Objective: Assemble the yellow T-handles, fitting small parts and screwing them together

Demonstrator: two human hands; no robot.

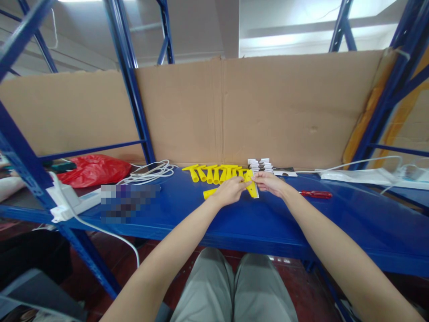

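Observation:
My left hand [230, 191] and my right hand [270, 182] meet over the blue shelf top, both closed on one yellow scraper-like piece [250, 184]. A pale, thin blade-like strip [257, 192] shows along the piece's right edge. The handle of a yellow part [209, 193] lies just left of my left hand, partly hidden by it. Behind my hands stands a row of several yellow T-shaped handles [209, 174]. Beside that row, behind my right hand, are stacked white and black strips [260, 165].
A red screwdriver [317, 194] lies right of my right hand. White cable coils [156, 171], a red plastic bag [95, 170] and a white power strip [83, 201] are at the left. Cardboard [268, 107] stands behind; a white plastic-wrapped item [362, 175] lies far right.

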